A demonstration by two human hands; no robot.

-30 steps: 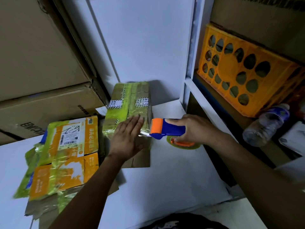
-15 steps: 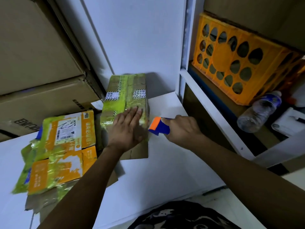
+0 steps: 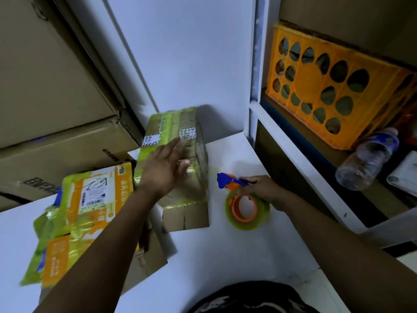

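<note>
Fingers of the left hand (image 3: 164,170) are held straight and close together and laid across the top of the taped box (image 3: 180,123), with the thumb set apart to the right. The hand is blurred, so it cannot be told whether the surface is pressed or only brushed. The blue handle of the tape dispenser (image 3: 239,199) is gripped by the curled fingers of the right hand (image 3: 264,190). The box is found on the white table (image 3: 225,256) against the back wall, between the stacked parcels (image 3: 90,195) on the left and the dispenser on the right. A second ago the dispenser's orange head was held against the right side of the box, just below the left fingertips, and half a second ago it was still touching there. It has since been drawn off and lowered to the table, where its roll is seen near the box but apart from it. The left hand has meanwhile been shifted further across the box top. From this the strip is judged to have been laid, with smoothing of the tape the step now in hand. Whether a strand of tape still joins roll and box cannot be made out.
</note>
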